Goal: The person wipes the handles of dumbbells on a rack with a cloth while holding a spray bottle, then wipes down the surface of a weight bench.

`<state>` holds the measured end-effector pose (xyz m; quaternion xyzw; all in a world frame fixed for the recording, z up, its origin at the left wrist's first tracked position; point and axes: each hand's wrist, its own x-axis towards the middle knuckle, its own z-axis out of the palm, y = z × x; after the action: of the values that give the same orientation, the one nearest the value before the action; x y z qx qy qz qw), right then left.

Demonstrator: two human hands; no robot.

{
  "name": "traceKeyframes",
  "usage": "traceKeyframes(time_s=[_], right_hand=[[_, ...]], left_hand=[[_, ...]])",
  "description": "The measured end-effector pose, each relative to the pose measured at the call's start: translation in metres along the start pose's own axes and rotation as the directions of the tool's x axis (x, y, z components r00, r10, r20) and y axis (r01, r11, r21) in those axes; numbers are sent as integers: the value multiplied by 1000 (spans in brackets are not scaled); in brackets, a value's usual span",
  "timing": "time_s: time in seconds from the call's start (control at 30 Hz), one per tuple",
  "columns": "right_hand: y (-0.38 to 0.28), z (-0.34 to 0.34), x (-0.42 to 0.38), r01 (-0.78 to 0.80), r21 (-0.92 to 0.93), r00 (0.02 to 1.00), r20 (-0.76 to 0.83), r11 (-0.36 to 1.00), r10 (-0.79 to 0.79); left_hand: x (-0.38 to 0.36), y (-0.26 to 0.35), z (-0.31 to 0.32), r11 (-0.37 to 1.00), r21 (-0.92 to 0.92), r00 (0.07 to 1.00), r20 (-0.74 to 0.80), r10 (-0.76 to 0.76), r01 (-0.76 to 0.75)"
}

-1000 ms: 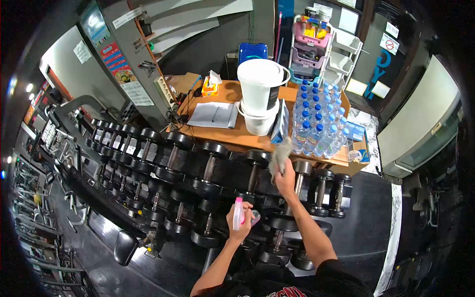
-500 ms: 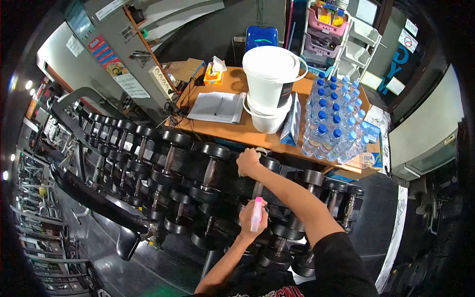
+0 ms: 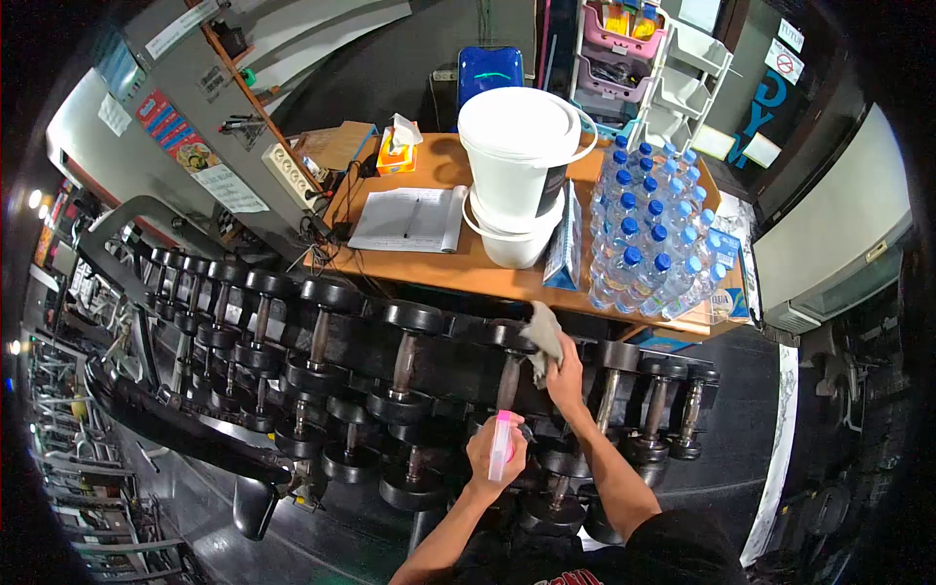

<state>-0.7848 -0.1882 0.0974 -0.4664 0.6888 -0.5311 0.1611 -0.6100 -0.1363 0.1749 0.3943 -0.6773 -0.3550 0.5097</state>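
Observation:
My right hand (image 3: 565,378) is closed on a grey-white cloth (image 3: 543,339). Part of the cloth lies against the right side of the far head of a black dumbbell (image 3: 511,375) on the rack. Over the near end of that same dumbbell, my left hand (image 3: 487,456) wraps round a spray bottle (image 3: 501,450) with a pink and clear top. Most of the bottle's body is hidden by the hand. To the left stands another dumbbell (image 3: 406,363), and to the right one with a shinier handle (image 3: 609,395).
Behind the rack, a wooden desk (image 3: 419,266) holds stacked white buckets (image 3: 515,166), an open notebook (image 3: 408,219), a tissue box (image 3: 397,156) and many water bottles (image 3: 648,234). A padded bench (image 3: 175,419) is at left.
My right hand has swung from the far left of the dumbbell's head to its right side, bringing the cloth with it. The left hand keeps the spray bottle, slightly lower.

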Motion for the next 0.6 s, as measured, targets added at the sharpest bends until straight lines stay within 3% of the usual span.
traceKeyframes(time_s=[0.1, 0.17, 0.2, 0.23, 0.3, 0.33, 0.37, 0.43, 0.47, 0.53, 0.6], right_hand=[[5, -1, 9, 56, 9, 998, 10, 998, -56], [-27, -2, 27, 124, -73, 992, 32, 990, -122], [-47, -2, 41, 367, -166, 917, 231, 915, -326], [-59, 3, 51, 598, -202, 765, 435, 776, -476], [-69, 30, 60, 745, -310, 630, 616, 590, -473], [-78, 43, 61, 761, -407, 611, 712, 506, -347], [-83, 57, 63, 759, -409, 613, 710, 506, -346], [-88, 87, 70, 824, -480, 509, 861, 302, -21], [-90, 99, 73, 824, -479, 508, 861, 302, -23], [-93, 117, 80, 815, -495, 438, 866, 300, 240], [-88, 119, 86, 782, -517, 455, 855, 347, 249]], left_hand=[[2, 2, -7, 995, 80, 994, 92, 58, -66], [0, 1, -5, 996, 72, 995, 91, 51, -57], [-1, 0, -5, 997, 62, 995, 88, 45, -50], [-2, 0, -5, 997, 65, 995, 89, 42, -48], [-5, -1, -4, 1000, 23, 993, 119, 9, -12], [-6, -1, -4, 1000, 22, 993, 121, 8, -11], [-8, -1, -4, 991, 98, 983, 165, 74, -91], [-7, 1, -3, 969, 173, 967, 213, 138, -176], [-8, 3, -2, 973, 148, 967, 208, 145, -178], [-8, 4, -1, 976, 124, 967, 206, 151, -179], [-9, 2, 1, 981, 93, 966, 210, 149, -172]])
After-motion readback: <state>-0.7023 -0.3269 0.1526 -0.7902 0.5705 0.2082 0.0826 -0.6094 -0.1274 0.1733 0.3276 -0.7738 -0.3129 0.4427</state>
